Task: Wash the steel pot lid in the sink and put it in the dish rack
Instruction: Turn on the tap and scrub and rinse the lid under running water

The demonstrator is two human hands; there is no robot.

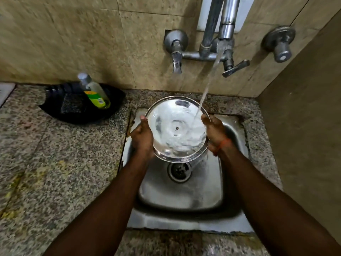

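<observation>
The round steel pot lid [175, 129] is held over the steel sink [182, 198], its hollow underside facing up and holding water. My left hand [143, 136] grips its left rim and my right hand [215, 133] grips its right rim. A stream of water [208, 85] falls from the tap spout [227, 24] onto the right part of the lid and spills off its near edge toward the drain [179, 170]. No dish rack is in view.
A black tray [77, 106] on the granite counter [55, 163] at the left holds a scrub pad [72, 105] and a tilted bottle of green dish liquid [95, 92]. Tap valves [176, 50] jut from the tiled wall. A side wall [304, 126] closes off the right.
</observation>
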